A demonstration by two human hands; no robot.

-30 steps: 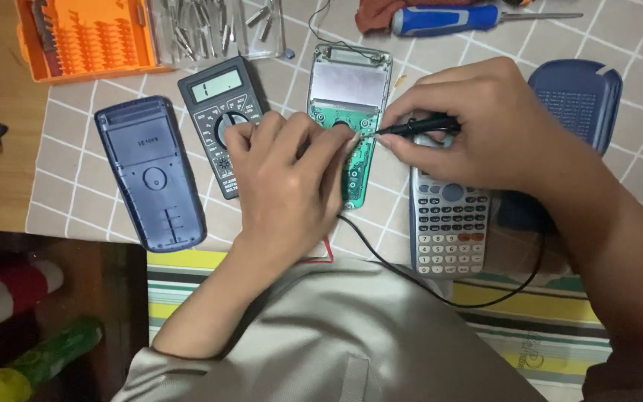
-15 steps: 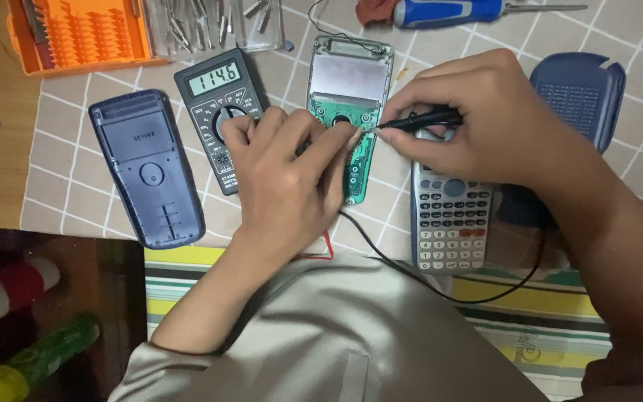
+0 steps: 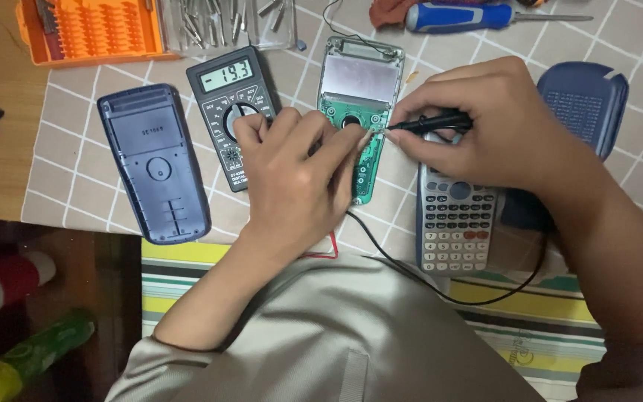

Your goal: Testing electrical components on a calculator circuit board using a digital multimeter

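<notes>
Circuit board [image 3: 357, 119] probed as before, multimeter [image 3: 234, 112] reading changed, hands steady

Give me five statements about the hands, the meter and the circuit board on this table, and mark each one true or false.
1. The right hand holds a black probe whose tip is at the green circuit board. True.
2. The multimeter lies right of the circuit board. False: it lies left of it, beside the blue back cover.
3. The left hand rests over the lower part of the board, its fingers near the probe tip. True.
4. The grey calculator lies under the left hand. False: it lies below the right hand.
5. The blue-handled screwdriver is held in the right hand. False: it lies untouched at the top of the table.
</notes>
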